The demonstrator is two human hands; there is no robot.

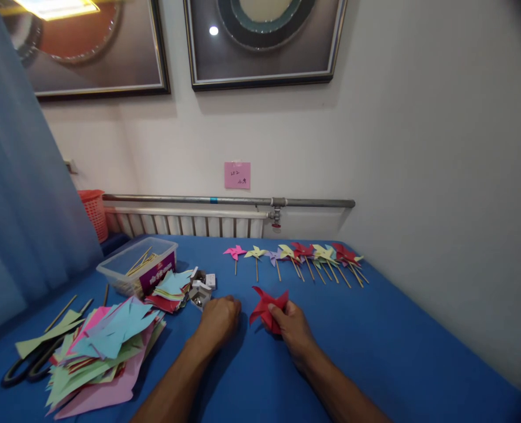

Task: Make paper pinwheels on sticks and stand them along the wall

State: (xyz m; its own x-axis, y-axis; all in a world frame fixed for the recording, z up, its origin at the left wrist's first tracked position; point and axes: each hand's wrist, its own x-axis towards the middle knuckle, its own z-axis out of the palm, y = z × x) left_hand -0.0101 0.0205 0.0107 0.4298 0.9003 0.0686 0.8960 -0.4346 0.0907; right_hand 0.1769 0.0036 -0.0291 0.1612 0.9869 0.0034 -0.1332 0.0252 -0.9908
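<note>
Between the thumb and fingers of my right hand (296, 330) is a red paper pinwheel (266, 308) with folded blades; no stick shows on it. My left hand (222, 317) is closed, its fingers curled down at the blue tabletop, and whatever they may hold is hidden. Just beyond it stand small open white boxes (200, 292) with shiny metal bits inside. Left of these lies a stack of small coloured paper pieces (176, 286). A larger pile of cut paper sheets (110, 346) spreads at the near left.
Finished pinwheels on sticks (304, 251) lie in a row at the back right. A clear plastic tub (132, 252) holds wooden sticks. Black-handled scissors (35, 364) lie partly under paper at the left. A blue curtain (17, 176) hangs there; a radiator (190, 223) lines the wall.
</note>
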